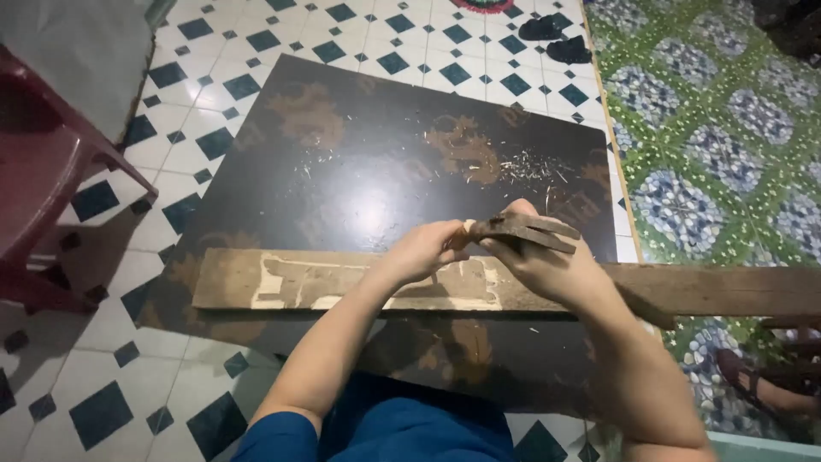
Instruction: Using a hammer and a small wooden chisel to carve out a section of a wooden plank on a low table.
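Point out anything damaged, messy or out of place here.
The wooden plank under the left hand has pale patches where its dark surface is scraped or chipped away. Small splinters lie scattered on the dark board beyond the right hand, which holds a dark tool.

Dark board (359, 171) lies open beyond the plank (256, 278); red chair (34, 171) crowds left.
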